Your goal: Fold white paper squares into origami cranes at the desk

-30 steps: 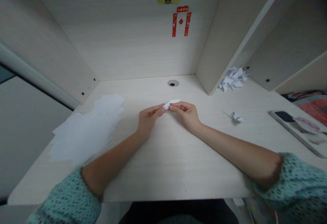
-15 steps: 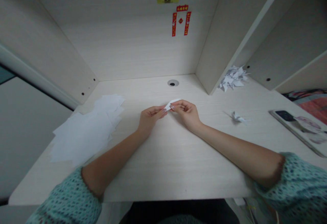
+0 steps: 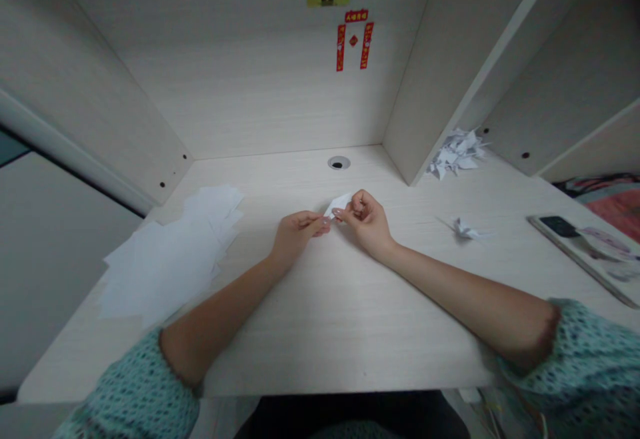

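A small folded piece of white paper [image 3: 339,205] is held between both hands over the middle of the desk. My left hand [image 3: 299,233] pinches its lower left corner between thumb and fingers. On the right side, my right hand [image 3: 367,222] grips the paper with the thumb on its near face and the fingers curled behind. The fingers hide part of the paper, so its exact folds cannot be made out.
Loose white paper sheets [image 3: 165,259] lie spread at the left. To the right sit a folded paper crane [image 3: 466,229] and a phone in a patterned case [image 3: 587,252]. A heap of folded white papers [image 3: 457,152] rests by the upright panel [image 3: 450,92]. A cable hole [image 3: 339,163] is at the back.
The folded paper has turned so that more of its white face shows. My right fingers have lifted and curled more, while my left hand has shifted slightly.
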### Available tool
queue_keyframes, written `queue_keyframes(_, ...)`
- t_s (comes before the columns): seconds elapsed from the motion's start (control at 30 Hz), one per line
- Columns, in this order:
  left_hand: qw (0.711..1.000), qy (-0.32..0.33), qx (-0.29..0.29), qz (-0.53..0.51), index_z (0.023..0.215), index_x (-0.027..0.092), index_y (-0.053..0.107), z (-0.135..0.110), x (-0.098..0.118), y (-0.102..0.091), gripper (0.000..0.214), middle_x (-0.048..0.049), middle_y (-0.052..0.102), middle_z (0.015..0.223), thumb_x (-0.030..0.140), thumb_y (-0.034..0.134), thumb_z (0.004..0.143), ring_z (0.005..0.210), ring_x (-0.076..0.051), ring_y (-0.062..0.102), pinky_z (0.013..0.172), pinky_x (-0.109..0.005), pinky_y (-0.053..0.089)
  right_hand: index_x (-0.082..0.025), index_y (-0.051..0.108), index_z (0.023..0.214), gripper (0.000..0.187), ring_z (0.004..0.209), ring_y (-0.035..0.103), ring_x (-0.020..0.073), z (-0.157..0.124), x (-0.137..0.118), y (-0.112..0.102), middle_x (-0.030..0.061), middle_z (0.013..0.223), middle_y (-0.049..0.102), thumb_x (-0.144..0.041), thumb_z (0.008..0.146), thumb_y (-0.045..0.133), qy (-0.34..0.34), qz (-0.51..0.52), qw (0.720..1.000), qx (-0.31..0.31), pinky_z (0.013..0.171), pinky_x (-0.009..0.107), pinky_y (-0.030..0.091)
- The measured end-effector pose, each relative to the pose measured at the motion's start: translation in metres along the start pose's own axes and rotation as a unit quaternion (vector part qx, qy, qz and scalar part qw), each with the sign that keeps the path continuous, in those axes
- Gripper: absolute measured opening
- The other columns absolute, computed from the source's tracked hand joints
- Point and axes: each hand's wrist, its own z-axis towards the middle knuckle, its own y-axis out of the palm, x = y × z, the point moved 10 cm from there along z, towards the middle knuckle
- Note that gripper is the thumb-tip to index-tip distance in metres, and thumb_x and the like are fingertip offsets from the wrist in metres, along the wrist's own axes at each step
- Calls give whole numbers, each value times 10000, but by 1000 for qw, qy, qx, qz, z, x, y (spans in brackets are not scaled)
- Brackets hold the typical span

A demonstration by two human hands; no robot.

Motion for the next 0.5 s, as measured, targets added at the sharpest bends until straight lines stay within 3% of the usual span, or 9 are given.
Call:
queue_keyframes(0.23,1000,-22,-11,13,716,150,704,2,-4,1,353,-61,720,685,440,793,535,626,-169,672,704,-320,549,-234,357,664,409,537,557,127,-1,1,-2,-62,561,524,-357,651,746,-8,-22,1000,5,553,260,427)
queue_keyframes(0.5,999,-1,-23,27,711,151,701,0,-3,5,316,-51,701,667,446,750,608,633,-160,661,722,-324,561,-254,474,958,324,608,627,143,-2,6,-1,-44,613,659,-419,746,656,17,3,1000,1,661,274,460)
